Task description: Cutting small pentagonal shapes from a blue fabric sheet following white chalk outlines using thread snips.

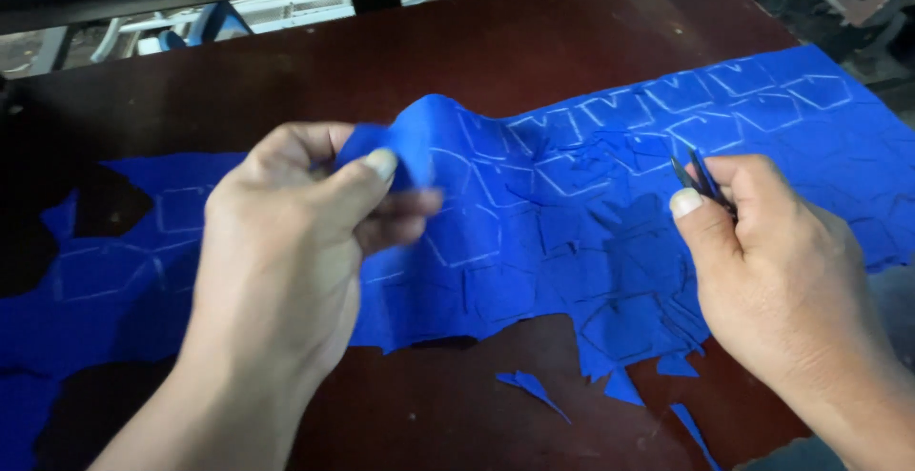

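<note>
Two hands work on the blue cloth (pixel 572 204) that lies long from 9 to 3 o'clock across the desk (pixel 534 42): the left hand (pixel 295 242) pinches its raised fold, the right hand (pixel 772 271) at 3 o'clock clenches dark scissors (pixel 701 177).

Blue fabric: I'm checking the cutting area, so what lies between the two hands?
Only the blue fabric with pale outlined shapes spans between the left hand and right hand, in the head view.

Bare dark table (pixel 534 42) lies open across the upper frame. Blue fabric (pixel 572 214) covers the middle; small blue scraps (pixel 534 387) litter the lower centre.
</note>
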